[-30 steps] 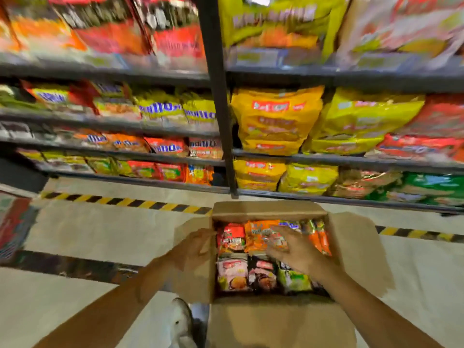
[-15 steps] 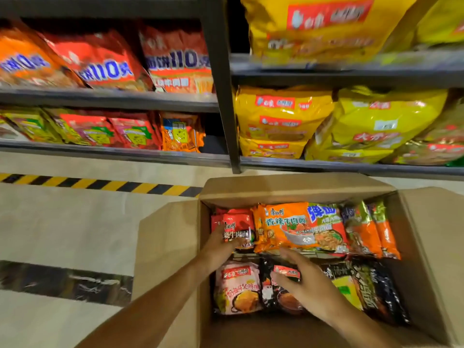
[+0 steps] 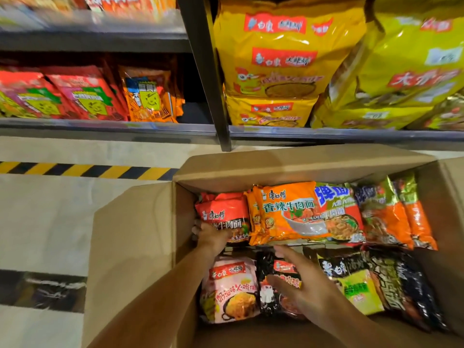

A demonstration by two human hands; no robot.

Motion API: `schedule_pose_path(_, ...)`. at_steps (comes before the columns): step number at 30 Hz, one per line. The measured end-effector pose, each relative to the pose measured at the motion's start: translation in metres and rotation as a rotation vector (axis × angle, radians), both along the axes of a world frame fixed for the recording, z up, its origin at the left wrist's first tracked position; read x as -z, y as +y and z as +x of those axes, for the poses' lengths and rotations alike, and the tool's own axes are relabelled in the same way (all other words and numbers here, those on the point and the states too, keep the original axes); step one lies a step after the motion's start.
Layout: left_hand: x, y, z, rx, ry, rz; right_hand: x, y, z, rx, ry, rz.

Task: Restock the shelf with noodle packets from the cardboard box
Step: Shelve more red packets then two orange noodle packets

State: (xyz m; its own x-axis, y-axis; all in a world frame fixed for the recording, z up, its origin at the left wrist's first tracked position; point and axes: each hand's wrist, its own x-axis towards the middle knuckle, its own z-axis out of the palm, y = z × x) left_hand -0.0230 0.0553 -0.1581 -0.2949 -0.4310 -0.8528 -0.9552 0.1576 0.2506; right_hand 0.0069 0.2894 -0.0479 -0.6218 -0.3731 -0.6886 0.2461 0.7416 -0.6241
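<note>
On the lower shelf [image 3: 108, 126] at left we see red packets [image 3: 85, 96] with a green-yellow smiley label, then an orange packet [image 3: 148, 96] with the same smiley; the writing there is too blurred to read. Right of the black upright post [image 3: 208, 71] stand big yellow multi-packs [image 3: 283, 59] with red labels and a rooster drawing, approx. 2 stacked, and a yellow-green bag [image 3: 411, 71] beside them.

The cardboard box [image 3: 130, 247] is open on the floor, in front of the shelf. In its far row, left to right: a red packet [image 3: 223, 217] of brand 康師傅, an orange packet [image 3: 288, 212] reading 康師傅 香辣牛肉面, then green-orange packets [image 3: 386, 214]. In the near row: a pink packet [image 3: 233, 290] with a 白象 label, a black packet [image 3: 278, 280], a black-yellow one [image 3: 356, 287], and more black ones at right.

Our left hand [image 3: 213, 237] is inside the box at the left wall, fingers curled around the lower edge of the red packet. Our right hand [image 3: 306, 290] lies over the black packet w/ fingers straight and slightly spread; it grips nothing, and we cannot tell if it touches the packet.
</note>
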Motion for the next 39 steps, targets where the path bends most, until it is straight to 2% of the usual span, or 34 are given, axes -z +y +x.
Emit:
schedule_pose_path(4, 0.018, 0.001, 0.003, -0.056, -0.015, 0.018, 0.008, -0.003, 0.002, 0.019, -0.01, -0.019)
schedule_pose_path(6, 0.018, 0.006, 0.003, -0.059, 0.015, -0.056, 0.012, -0.006, 0.003, 0.032, -0.013, -0.029)
schedule_pose_path(9, 0.009, 0.01, 0.003, -0.083, 0.148, -0.161, 0.015, -0.01, 0.004, 0.063, -0.021, -0.037)
schedule_pose_path(15, -0.025, -0.006, 0.008, -0.091, 0.301, -0.125, 0.005, -0.021, 0.004, 0.052, -0.041, -0.008)
schedule_pose_path(18, -0.048, -0.014, 0.006, 0.099, 0.327, -0.028, 0.004, -0.032, 0.004, 0.05, -0.067, -0.02)
schedule_pose_path(21, -0.077, -0.025, -0.002, 0.429, 0.426, -0.124, 0.005, -0.045, 0.002, 0.077, -0.082, -0.007)
schedule_pose_path(23, -0.103, -0.036, -0.009, 0.533, 0.534, -0.15, 0.009, -0.055, 0.004, 0.112, -0.121, -0.006)
schedule_pose_path(25, -0.129, -0.049, -0.015, 0.542, 0.616, -0.108, 0.017, -0.068, 0.005, 0.187, -0.193, -0.019)
schedule_pose_path(28, -0.168, -0.071, -0.021, 0.513, 0.646, -0.028, 0.032, -0.087, -0.002, 0.542, -0.419, -0.117)
schedule_pose_path(30, -0.19, -0.086, -0.023, 0.494, 0.637, 0.002, 0.044, -0.101, -0.008, 0.717, -0.496, -0.117)
schedule_pose_path(32, -0.206, -0.101, -0.023, 0.475, 0.641, 0.044, 0.059, -0.114, -0.012, 0.737, -0.494, -0.077)
schedule_pose_path(36, -0.218, -0.133, -0.023, 0.352, 0.632, 0.136, 0.081, -0.142, -0.02, 0.926, -0.524, -0.033)
schedule_pose_path(39, -0.214, -0.152, -0.022, 0.249, 0.644, 0.196, 0.1, -0.162, -0.018, 0.885, -0.405, 0.168)
